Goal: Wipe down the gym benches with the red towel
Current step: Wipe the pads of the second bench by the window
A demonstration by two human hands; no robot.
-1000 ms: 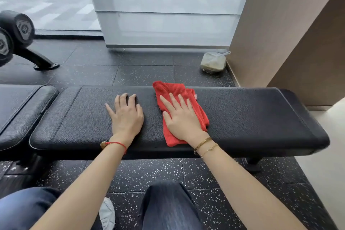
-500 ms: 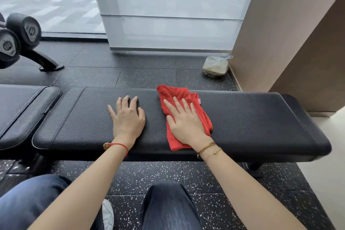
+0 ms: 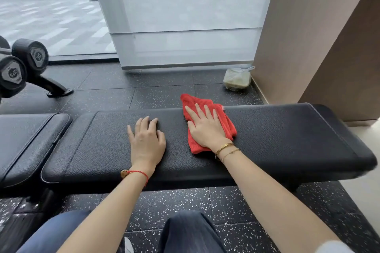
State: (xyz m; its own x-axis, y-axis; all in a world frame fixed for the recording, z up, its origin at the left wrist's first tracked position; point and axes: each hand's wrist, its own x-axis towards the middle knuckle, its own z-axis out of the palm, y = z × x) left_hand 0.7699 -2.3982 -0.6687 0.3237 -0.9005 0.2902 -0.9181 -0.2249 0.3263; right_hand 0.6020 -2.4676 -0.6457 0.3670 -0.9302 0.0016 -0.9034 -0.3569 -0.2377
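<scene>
Dumbbells (image 3: 24,63) left of bench (image 3: 287,139)

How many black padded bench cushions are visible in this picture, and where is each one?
2. The long black leather-textured bench pad lies across the middle, under both hands and the red towel. A second black pad sits at the left edge, partly cut off; more may lie out of view.

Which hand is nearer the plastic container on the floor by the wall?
Right. The right hand presses the red towel, just this side of the plastic container; the left hand lies flat on the bench, farther left.
</scene>
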